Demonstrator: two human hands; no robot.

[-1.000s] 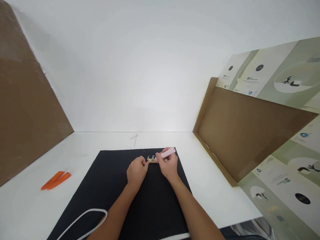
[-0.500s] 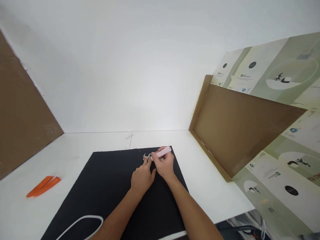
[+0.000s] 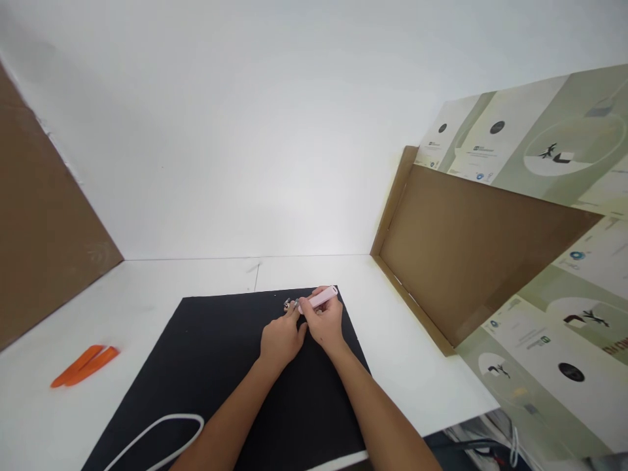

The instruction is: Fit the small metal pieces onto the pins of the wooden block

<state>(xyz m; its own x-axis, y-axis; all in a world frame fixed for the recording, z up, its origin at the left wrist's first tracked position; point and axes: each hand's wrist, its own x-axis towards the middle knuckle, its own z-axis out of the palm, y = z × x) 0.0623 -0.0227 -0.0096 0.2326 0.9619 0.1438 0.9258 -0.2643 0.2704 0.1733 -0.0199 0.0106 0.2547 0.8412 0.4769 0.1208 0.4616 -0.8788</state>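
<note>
Pale pink plastic handle [image 3: 321,298] is held firmly in the right hand [image 3: 325,324]; small metal fitting [image 3: 288,304] is touched by the narrowly curled left hand [image 3: 282,340], over a black mat [image 3: 206,347].

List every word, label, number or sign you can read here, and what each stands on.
Green-and-white printed panels: small text blocks, too small to read.
Red letters on the lower panel's right edge: cut off, too blurred to read.
Pink-handled tool: nothing readable.
</note>
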